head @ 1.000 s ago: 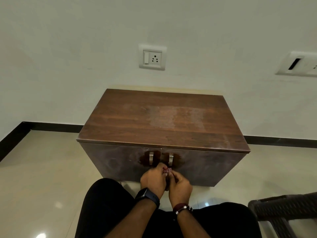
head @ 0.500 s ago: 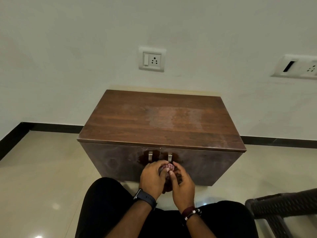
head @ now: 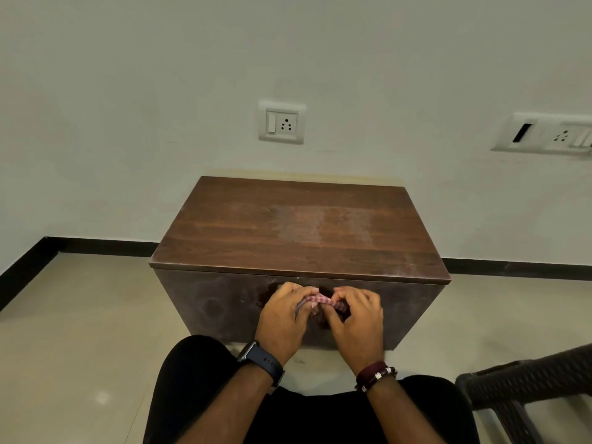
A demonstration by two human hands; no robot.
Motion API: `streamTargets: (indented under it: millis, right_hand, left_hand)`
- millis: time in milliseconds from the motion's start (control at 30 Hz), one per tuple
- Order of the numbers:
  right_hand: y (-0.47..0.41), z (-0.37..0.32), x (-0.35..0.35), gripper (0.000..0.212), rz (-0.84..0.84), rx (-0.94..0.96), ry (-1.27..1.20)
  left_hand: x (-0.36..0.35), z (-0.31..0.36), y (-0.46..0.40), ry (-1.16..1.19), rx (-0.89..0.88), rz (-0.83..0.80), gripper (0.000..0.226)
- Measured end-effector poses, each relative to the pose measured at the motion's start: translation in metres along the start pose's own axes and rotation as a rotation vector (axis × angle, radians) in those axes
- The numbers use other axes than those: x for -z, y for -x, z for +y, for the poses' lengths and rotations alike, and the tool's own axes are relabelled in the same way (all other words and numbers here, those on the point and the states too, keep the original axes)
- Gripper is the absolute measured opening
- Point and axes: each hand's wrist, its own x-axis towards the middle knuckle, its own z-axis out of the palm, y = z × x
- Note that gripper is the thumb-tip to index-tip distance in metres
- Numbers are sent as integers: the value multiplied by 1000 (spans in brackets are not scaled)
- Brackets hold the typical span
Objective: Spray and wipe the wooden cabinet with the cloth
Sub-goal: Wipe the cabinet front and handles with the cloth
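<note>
A low dark wooden cabinet (head: 298, 232) stands against the wall, its top showing a pale, hazy patch in the middle. A small red-and-white checked cloth (head: 320, 299) is stretched between my hands, in front of the cabinet's two doors. My left hand (head: 283, 318) pinches its left end and my right hand (head: 357, 322) pinches its right end. Both hands hide the door handles. No spray bottle is in view.
A dark wicker chair (head: 525, 382) stands at the lower right on the glossy tiled floor (head: 80, 331). Two wall sockets (head: 282, 121) sit above the cabinet. My knees in black trousers (head: 192, 379) are close to the cabinet front.
My hands have risen and drawn apart in front of the doors, pulling the bunched cloth out into a strip between them.
</note>
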Motion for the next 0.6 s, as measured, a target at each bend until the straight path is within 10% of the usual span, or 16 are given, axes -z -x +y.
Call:
streamTargets:
  millis: [600]
  right_hand:
    - [-79, -18, 89, 16, -291, 75, -200]
  left_hand:
    - [67, 41, -69, -14, -227, -22, 11]
